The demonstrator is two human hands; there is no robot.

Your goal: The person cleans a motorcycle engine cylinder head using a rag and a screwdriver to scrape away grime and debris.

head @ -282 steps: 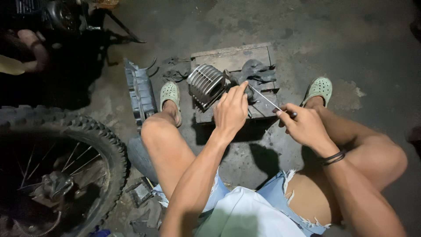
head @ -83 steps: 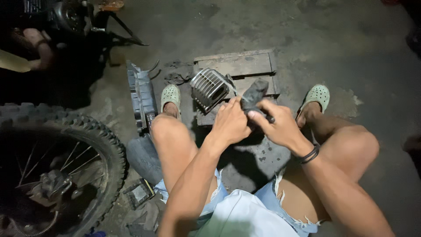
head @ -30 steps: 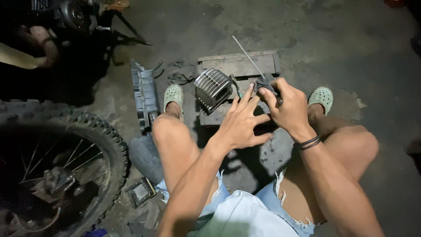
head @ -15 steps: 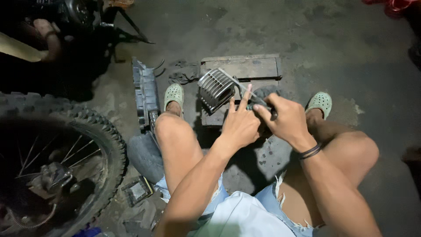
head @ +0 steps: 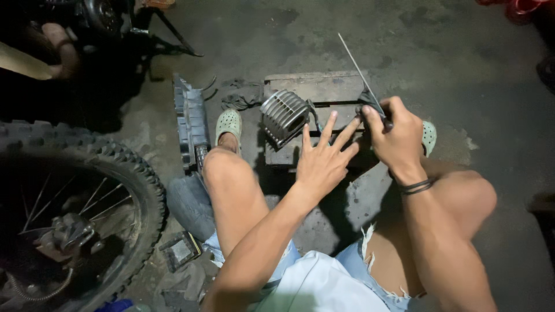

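At the far left stands a knobbly black rubber motorcycle tyre on a spoked wheel (head: 75,214), its tread deep and blocky. Next to it on the stained grey concrete floor (head: 462,69) lies a long grey ribbed plastic panel (head: 189,124), dusty and hard-edged. A pale green perforated clog (head: 229,125) sits just beside the panel, worn on the person's left foot.

On a low weathered wooden block (head: 324,86) rests the finned silver metal engine cylinder (head: 283,115), tipped on its side, its cooling fins thin, parallel and dull with grime. It looks as if it is off the engine and bare, so the stripping seems done and the cleaning or checking is what remains (a judgement from how it lies).

The left hand (head: 324,164) is released, fingers spread flat and splayed over the block just beside the cylinder, gripping nothing; whether the fingertips touch the wood I cannot tell. The right hand (head: 396,136) is clenched round a scrap of dark grey cloth (head: 366,99) wrapped about a thin straight steel rod (head: 354,60), whose bare end slants up and away over the block. The rod is smooth and bright against the matt, crumpled cloth. Two dark bands ring the right wrist.
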